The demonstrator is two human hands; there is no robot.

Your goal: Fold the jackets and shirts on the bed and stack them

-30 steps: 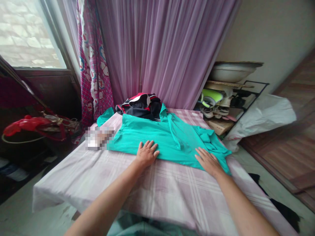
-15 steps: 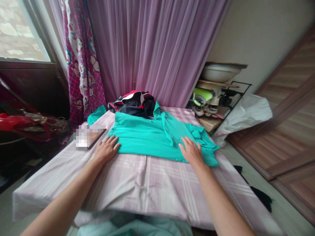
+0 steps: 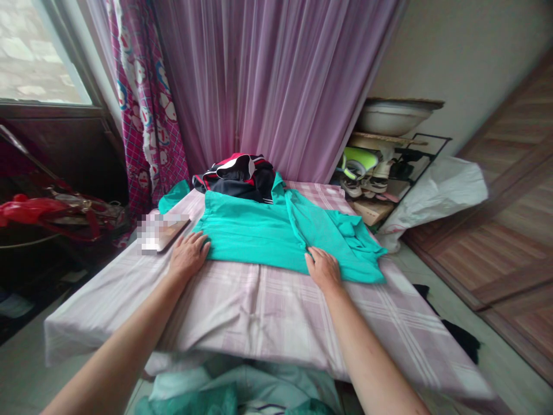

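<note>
Over plaid tablecloth (image 3: 276, 311), left hand (image 3: 189, 253) gone from mid-edge to left corner, right hand (image 3: 324, 268) slid inward, fingers bent, can't tell if pinching, so both now sit well apart at the near edge of flattened green garment (image 3: 250, 230), dark clothing (image 3: 233, 187) bundled behind, purple curtain (image 3: 276, 86) beyond.

We find no text, label, brand, number or sign that we can read on any of the things in view here

This is a home — purple curtains (image 3: 280, 86), checked tablecloth (image 3: 285, 317), shelved shoes (image 3: 375, 184).
</note>
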